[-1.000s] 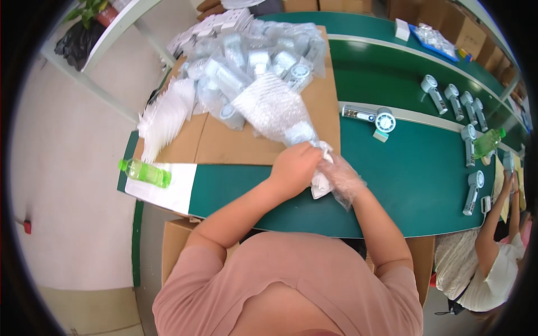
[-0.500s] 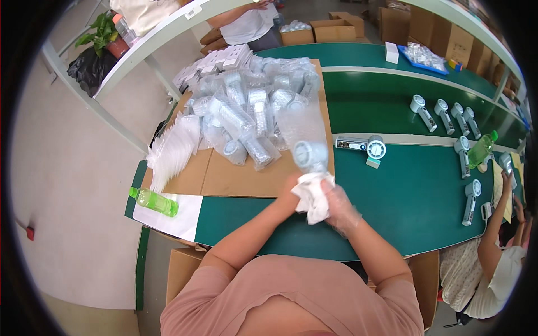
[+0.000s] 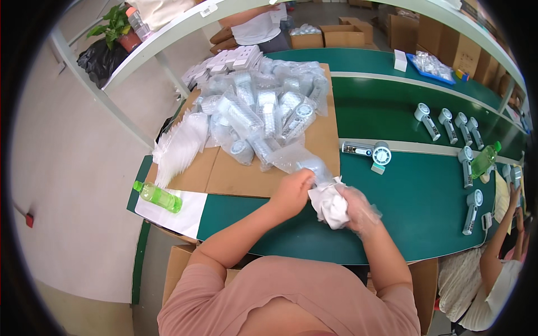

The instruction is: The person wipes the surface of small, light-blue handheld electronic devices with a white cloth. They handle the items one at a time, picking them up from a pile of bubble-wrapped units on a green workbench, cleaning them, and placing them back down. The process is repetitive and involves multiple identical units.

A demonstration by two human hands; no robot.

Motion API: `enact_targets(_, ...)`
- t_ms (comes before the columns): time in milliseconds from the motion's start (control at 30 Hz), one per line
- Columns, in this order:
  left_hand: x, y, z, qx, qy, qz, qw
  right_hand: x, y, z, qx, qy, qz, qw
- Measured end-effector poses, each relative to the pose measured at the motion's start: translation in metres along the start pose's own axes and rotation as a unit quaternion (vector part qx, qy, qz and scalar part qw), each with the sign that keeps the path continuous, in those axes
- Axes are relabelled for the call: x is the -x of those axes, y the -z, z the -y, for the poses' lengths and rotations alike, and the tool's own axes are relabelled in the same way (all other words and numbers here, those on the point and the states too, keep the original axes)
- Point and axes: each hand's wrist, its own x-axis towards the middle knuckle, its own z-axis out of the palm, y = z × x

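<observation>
Cloth, white and bunched, sits in the grip of the right hand, which wears a thin clear glove; the bare left hand is closed on the edge of a bubble-wrap sleeve just beside it. A pale blue fan lies partly inside the sleeve, over the front of the cardboard sheet; its handle looks covered by the cloth, so I cannot tell how firmly it is held. If the cloth slid on the smooth body, or the loose glove bunched, the fan could drop onto the green table. Cloth might also get dragged in alongside the fan, and a hard push against clinging film could split the sleeve. Further out, wrapped fans lie heaped and overlapping, so one bump might send the nearest sliding. Left of them, a spread stack of white sheets could scatter under a careless forearm. On the right, an unwrapped fan lies exposed to any wide elbow swing.
</observation>
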Motion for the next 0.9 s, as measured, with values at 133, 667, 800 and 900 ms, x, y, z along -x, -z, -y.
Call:
enact_targets(133, -0.004, 0.045, -0.033, 0.277, 0.259, 0.072, 0.922, 0.036, -0.030, 0.035, 0.458, 0.193, 0.016, 0.868)
enact_targets(667, -0.033, 0.098, -0.029, 0.037, 0.083, 0.111, 0.990, 0.064, -0.038, 0.058, 0.272, 0.339, 0.088, 0.896)
enact_targets(800, -0.107, 0.111, -0.016, -0.075, 0.011, -0.107, 0.991, 0.060, 0.005, 0.041, -0.064, 0.255, -0.058, 0.963)
enact_targets(900, -0.161, 0.136, -0.004, -0.177, -0.079, -0.223, 0.955, 0.046, 0.033, 0.025, -0.330, 0.240, 0.100, 0.907)
